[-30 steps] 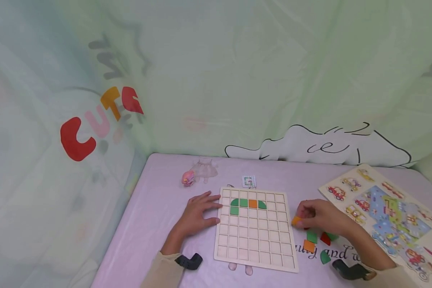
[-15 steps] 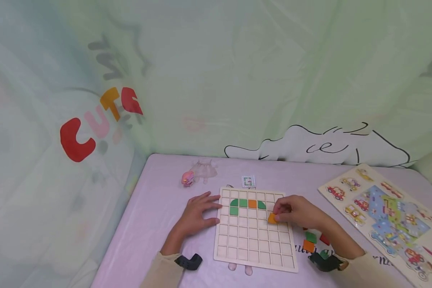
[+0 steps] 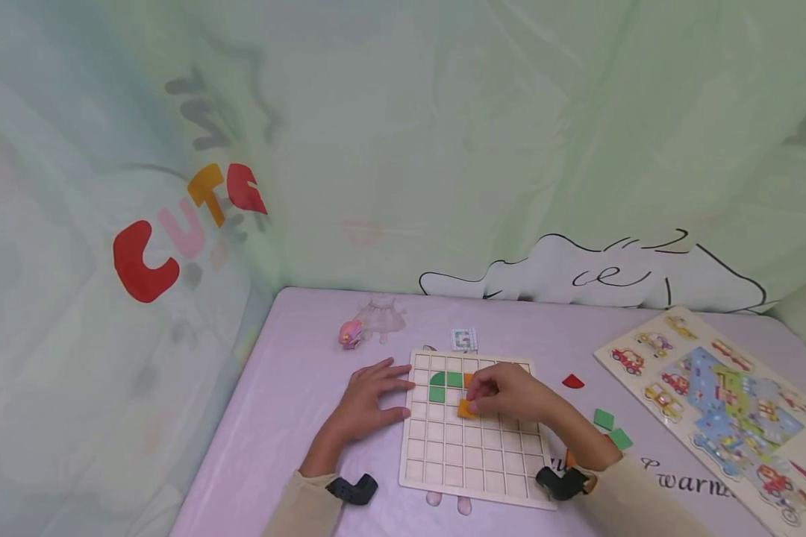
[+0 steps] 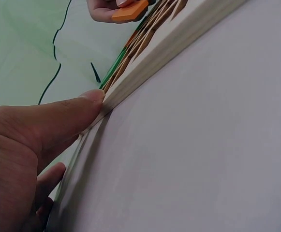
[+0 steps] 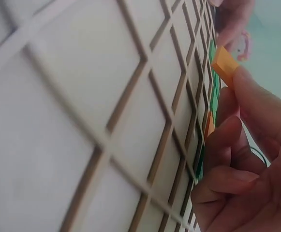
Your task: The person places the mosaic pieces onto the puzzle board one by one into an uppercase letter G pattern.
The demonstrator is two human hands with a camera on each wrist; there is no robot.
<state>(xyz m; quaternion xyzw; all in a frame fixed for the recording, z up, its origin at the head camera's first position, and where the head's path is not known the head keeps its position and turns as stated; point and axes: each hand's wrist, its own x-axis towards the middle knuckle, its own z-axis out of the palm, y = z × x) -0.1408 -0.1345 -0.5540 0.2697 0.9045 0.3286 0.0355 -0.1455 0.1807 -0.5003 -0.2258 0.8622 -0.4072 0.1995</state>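
A pale wooden grid board [image 3: 443, 455] lies on the table. In its upper rows sit a green quarter-round tile [image 3: 437, 379], a green square tile [image 3: 454, 380], another green square [image 3: 436, 394] below, and an orange tile [image 3: 468, 380] partly behind the right fingers. The right hand [image 3: 513, 394] pinches an orange square tile [image 3: 466, 409] between thumb and finger, over the middle of the board; the right wrist view shows this tile [image 5: 225, 66] held tilted above the grid. The left hand [image 3: 369, 399] lies at the board's left edge, its thumb [image 4: 89, 99] touching the side.
Right of the board lie a red quarter-round tile [image 3: 573, 381], green square tiles [image 3: 603, 418] and others partly under the right forearm. A vehicle picture puzzle [image 3: 732, 403] is at far right. Behind the board are a small pattern card [image 3: 464, 339] and a pink toy [image 3: 351, 333].
The right hand has carried the orange tile leftward from beside the board to over its middle. Loose tiles at the right have come into view. The left hand has stayed put.
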